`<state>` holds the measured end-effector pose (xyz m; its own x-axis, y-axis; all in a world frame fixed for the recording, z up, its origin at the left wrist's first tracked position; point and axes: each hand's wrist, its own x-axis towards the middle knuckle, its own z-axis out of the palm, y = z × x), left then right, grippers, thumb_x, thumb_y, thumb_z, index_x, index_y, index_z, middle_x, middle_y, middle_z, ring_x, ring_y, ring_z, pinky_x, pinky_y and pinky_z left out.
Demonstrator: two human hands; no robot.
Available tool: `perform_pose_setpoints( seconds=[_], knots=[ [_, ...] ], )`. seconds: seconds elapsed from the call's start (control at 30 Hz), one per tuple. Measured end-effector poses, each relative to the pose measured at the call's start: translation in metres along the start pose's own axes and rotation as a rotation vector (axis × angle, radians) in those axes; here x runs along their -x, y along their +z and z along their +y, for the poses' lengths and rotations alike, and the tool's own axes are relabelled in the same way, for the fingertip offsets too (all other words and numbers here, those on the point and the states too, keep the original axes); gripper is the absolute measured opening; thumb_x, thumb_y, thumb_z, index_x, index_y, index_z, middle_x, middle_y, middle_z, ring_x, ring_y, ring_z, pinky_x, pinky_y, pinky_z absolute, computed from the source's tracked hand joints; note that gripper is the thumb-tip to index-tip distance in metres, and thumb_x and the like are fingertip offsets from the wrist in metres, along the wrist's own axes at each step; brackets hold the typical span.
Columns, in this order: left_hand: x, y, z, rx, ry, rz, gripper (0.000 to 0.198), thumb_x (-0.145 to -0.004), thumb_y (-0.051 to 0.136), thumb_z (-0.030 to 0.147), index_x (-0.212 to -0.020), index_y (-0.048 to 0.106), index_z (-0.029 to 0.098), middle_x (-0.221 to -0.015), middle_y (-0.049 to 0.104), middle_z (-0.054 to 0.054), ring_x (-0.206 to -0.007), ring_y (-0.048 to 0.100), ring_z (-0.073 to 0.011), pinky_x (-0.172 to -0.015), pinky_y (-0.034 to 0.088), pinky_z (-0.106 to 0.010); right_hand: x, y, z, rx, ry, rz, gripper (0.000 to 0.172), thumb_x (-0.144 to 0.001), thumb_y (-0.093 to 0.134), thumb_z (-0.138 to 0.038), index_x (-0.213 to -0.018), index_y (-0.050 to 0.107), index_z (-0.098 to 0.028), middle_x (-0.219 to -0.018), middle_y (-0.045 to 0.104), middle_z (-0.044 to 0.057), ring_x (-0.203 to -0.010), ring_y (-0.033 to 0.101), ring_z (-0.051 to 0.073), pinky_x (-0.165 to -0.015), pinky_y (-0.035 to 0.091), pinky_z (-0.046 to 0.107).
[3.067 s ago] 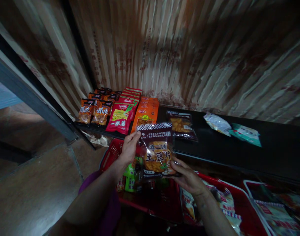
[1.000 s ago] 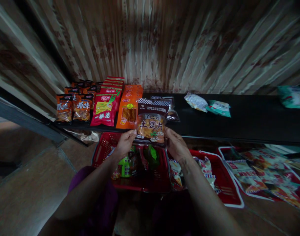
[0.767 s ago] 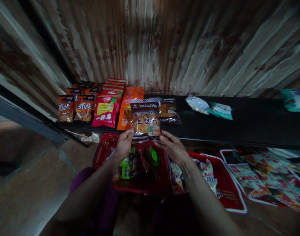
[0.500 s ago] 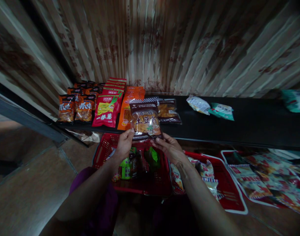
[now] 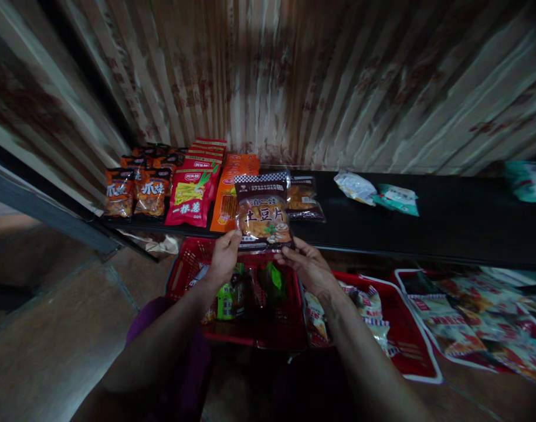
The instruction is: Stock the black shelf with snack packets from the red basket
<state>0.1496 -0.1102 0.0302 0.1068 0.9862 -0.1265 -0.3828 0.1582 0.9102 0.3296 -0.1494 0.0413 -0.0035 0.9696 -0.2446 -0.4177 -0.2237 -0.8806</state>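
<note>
A brown and clear bag of potato chips [image 5: 263, 212] is held up at the front edge of the black shelf [image 5: 365, 225]. My left hand [image 5: 224, 256] pinches its lower left corner, and my right hand [image 5: 306, 265] is closed on its lower right corner. Behind it, to the right, a similar brown bag [image 5: 306, 198] lies on the shelf, partly covered. Just left of the held bag stand orange snack packs [image 5: 224, 205]. Farther left come red snack packs [image 5: 189, 196] and several small orange and black bags [image 5: 151, 190].
Below the shelf, a red basket [image 5: 268, 340] holds green and dark packets. Right of it are another red basket [image 5: 415, 334] and a white-rimmed basket [image 5: 396, 274], both with snack bags. A white packet [image 5: 355, 186] and a teal packet [image 5: 397, 199] lie on the shelf; corrugated sheeting [image 5: 294, 88] stands behind.
The held bag and both my hands have shifted slightly to the right. The grip looks the same, and the shelf items have not moved.
</note>
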Motion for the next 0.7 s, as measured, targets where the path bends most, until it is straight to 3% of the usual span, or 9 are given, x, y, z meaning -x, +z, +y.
perform_pose_setpoints(
  seconds=[0.3, 0.47, 0.7],
  knots=[
    [0.002, 0.006, 0.000, 0.047, -0.010, 0.005, 0.038, -0.068, 0.066, 0.051, -0.076, 0.064, 0.015, -0.073, 0.067, -0.002, -0.075, 0.065, -0.0186, -0.071, 0.054, -0.033, -0.004, 0.005, 0.008, -0.077, -0.019, 0.070, 0.035, -0.055, 0.085, -0.026, -0.086, 0.070, -0.024, -0.074, 0.071, -0.004, -0.067, 0.067, 0.011, -0.066, 0.053, 0.021],
    [0.003, 0.009, -0.002, 0.023, 0.022, 0.028, 0.039, -0.069, 0.066, 0.051, -0.077, 0.064, 0.013, -0.073, 0.067, -0.002, -0.075, 0.063, -0.0167, -0.075, 0.052, -0.031, -0.009, 0.018, 0.022, -0.208, 0.018, 0.138, 0.029, -0.049, 0.088, -0.025, -0.070, 0.068, -0.022, -0.067, 0.069, -0.007, -0.065, 0.066, 0.008, -0.060, 0.051, 0.017],
    [0.005, 0.012, -0.003, -0.045, 0.049, 0.038, 0.039, -0.072, 0.062, 0.053, -0.077, 0.062, 0.014, -0.069, 0.064, 0.000, -0.059, 0.058, -0.0117, -0.056, 0.050, -0.023, -0.009, 0.029, 0.028, -0.218, 0.061, 0.101, 0.030, -0.048, 0.088, -0.028, -0.068, 0.067, -0.021, -0.068, 0.070, -0.004, -0.067, 0.066, 0.010, -0.061, 0.051, 0.019]
  ],
)
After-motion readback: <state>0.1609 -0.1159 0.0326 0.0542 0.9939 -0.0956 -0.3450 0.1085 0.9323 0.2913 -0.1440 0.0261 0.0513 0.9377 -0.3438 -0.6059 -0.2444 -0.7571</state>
